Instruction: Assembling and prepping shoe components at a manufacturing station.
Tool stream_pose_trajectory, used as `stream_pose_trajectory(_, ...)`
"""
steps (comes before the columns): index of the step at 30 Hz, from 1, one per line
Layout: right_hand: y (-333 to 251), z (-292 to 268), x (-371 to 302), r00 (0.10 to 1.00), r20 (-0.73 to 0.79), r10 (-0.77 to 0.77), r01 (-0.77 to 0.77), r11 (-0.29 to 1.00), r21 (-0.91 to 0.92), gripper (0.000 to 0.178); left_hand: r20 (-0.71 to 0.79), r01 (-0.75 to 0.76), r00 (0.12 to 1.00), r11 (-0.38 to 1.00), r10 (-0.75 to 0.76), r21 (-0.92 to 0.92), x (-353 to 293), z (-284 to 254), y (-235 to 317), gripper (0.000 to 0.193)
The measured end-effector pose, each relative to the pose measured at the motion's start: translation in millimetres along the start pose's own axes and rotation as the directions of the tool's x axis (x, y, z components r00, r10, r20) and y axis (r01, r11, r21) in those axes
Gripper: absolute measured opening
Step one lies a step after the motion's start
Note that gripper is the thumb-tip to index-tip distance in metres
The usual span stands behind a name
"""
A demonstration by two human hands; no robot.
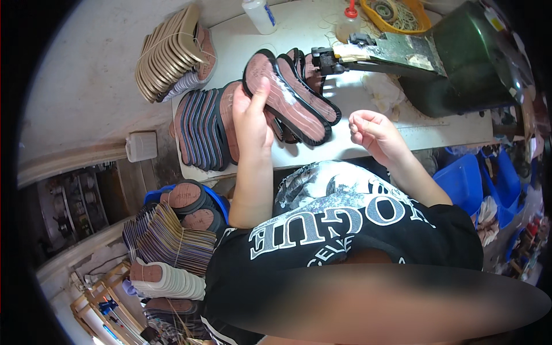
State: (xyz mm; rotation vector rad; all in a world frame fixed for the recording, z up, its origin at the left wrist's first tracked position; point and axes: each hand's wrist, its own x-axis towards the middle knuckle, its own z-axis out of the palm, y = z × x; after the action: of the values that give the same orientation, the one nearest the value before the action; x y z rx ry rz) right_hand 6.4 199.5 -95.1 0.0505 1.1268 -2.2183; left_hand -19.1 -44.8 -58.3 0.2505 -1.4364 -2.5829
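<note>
1. I see one yellow basket (424, 24) on the white surface (230, 54), holding a tangle of pale bands and a grey ring-shaped roll.
2. Two bottles stand near the far edge: a white bottle (261, 18), cut off at the top of my view, and a red-capped bottle (347, 29), whose contents I can't make out.
3. Down on the left, two pink-topped soles (183, 195) show within the rim of a blue tub (221, 200); its depth is hidden. On the right, I can't read what a blue bin (460, 183) holds.
4. I have the left hand (253, 123) gripping one black-edged insole (287, 103) above the surface, thumb on its face, fingers hidden underneath.
5. The right hand (374, 132) is curled, thumb against fingers, well apart from the insole; I cannot tell whether anything small is pinched there.
6. Just beside the held piece I count one second insole (310, 92); others behind are partly covered, near the green machine (460, 63).
7. The sole stack (201, 129) is too tightly packed for me to count.
</note>
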Motion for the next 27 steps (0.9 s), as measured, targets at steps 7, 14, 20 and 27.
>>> stream_pose_trajectory(7, 17.2, 3.4, 6.2, 0.995, 0.061, 0.081, -0.091, 0.979, 0.180, 0.033, -0.136, 0.161, 0.977, 0.986, -0.165, -0.039, 90.1, -51.9, -8.4, 0.028)
stream_pose_trajectory(14, 28.1, -0.5, 3.1, 0.987, 0.123, 0.106, -0.115, 0.992, 0.060, 0.043, -0.251, 0.139, 0.964, 0.973, -0.091, 0.182, 176.5, -74.3, -27.0, 0.027)
stream_pose_trajectory(20, 28.9, 13.7, 0.5, 0.994, -0.091, 0.055, -0.059, 0.997, -0.045, 0.021, -0.148, 0.038, 0.972, 0.503, 0.180, 0.863, 178.7, -112.6, -17.5, 0.047)
stream_pose_trajectory(27, 21.3, -21.2, -9.2, 0.994, -0.076, 0.077, -0.091, 0.976, -0.200, 0.018, 0.129, -0.006, 0.946, -0.378, 0.299, 0.926, 1.3, -96.4, -7.7, 0.063)
